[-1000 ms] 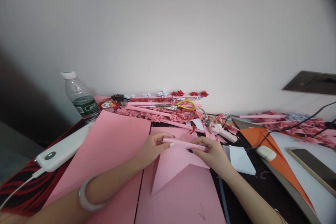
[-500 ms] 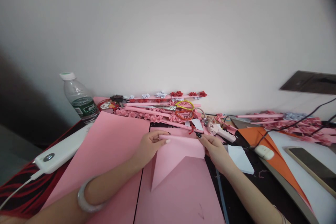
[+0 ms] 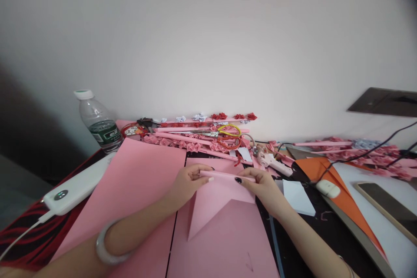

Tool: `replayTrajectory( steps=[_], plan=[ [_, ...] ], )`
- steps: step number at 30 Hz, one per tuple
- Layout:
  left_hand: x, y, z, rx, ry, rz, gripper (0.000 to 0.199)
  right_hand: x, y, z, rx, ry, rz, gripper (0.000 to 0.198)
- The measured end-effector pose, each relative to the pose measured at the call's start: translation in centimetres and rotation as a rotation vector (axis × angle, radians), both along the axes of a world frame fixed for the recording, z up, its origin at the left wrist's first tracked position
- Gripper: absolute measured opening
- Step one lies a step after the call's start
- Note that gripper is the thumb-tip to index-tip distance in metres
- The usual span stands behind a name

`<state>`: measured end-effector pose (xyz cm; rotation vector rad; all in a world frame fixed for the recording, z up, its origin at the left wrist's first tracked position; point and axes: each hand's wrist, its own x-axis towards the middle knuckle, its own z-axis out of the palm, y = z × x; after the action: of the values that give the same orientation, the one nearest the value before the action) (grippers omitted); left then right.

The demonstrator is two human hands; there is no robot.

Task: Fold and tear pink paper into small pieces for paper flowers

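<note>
A piece of pink paper point(image 3: 215, 202) is rolled into a narrow tube along its upper edge, with a loose pointed flap hanging toward me. My left hand point(image 3: 190, 182) pinches the left end of the roll between thumb and fingers. At the right end, my right hand point(image 3: 259, 182) grips the same roll, its dark-nailed thumb pressed on the near side. Beneath lies a flat pink sheet point(image 3: 224, 243), and another pink sheet point(image 3: 130, 191) is under my left forearm.
Yellow-and-orange-handled scissors point(image 3: 228, 132) rest on pink paper flower stems point(image 3: 182, 141) by the wall. A pink glue gun point(image 3: 276, 165) lies behind my right hand. At left are a water bottle point(image 3: 106, 132) and a white power bank point(image 3: 76, 186); at right, a phone point(image 3: 387, 206).
The paper's upper edge has turned into a tighter roll, slightly nearer to me. My right thumb has shifted left along it and my right fingers have curled over its end.
</note>
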<state>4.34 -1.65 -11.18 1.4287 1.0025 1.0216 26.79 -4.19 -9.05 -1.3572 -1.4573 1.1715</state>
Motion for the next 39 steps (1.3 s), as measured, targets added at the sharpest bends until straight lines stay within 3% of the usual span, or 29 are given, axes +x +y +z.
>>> replayTrajectory(
  steps=[4, 12, 31, 39],
  plan=[
    [0.02, -0.26, 0.19, 0.048, 0.02, -0.038, 0.022, -0.17, -0.14, -0.11, 0.038, -0.07, 0.018, 0.019],
    [-0.24, -0.28, 0.3, 0.107, 0.085, 0.02, 0.022, -0.41, -0.16, -0.14, 0.183, -0.179, 0.023, 0.013],
    [0.01, -0.18, 0.13, 0.038, 0.031, -0.024, 0.014, -0.5, -0.36, 0.27, 0.196, -0.254, 0.039, 0.011],
    [-0.09, -0.61, 0.12, 0.158, 0.157, -0.108, 0.012, -0.8, -0.7, 0.21, 0.375, -0.441, 0.096, 0.011]
  ],
)
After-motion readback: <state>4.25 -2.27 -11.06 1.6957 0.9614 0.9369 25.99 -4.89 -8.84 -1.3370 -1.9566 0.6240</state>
